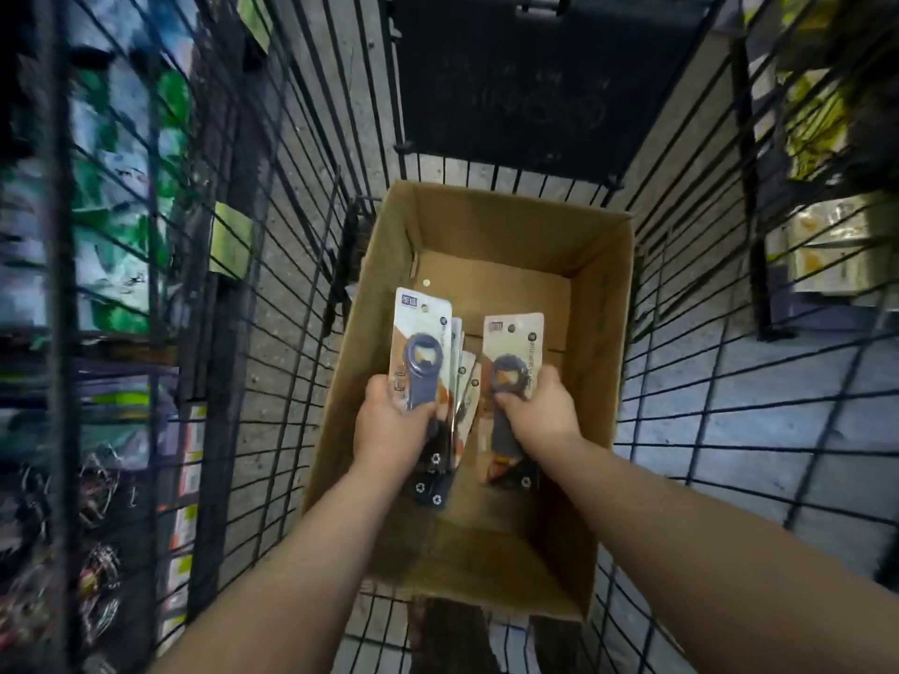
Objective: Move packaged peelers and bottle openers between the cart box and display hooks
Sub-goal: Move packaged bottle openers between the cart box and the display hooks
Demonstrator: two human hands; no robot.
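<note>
An open cardboard box sits in the wire cart. Over it, my left hand grips a stack of several carded bottle openers, each a blue-grey opener on a white and orange card. My right hand grips a single carded bottle opener of the same kind, held just to the right of the stack. Both packs point away from me, hang holes at the far end. The box floor under them is bare brown cardboard.
The black wire cart walls rise on all sides, with a dark panel at the far end. Blurred packaged goods hang on displays at left and right. Grey tiled floor shows through the wires.
</note>
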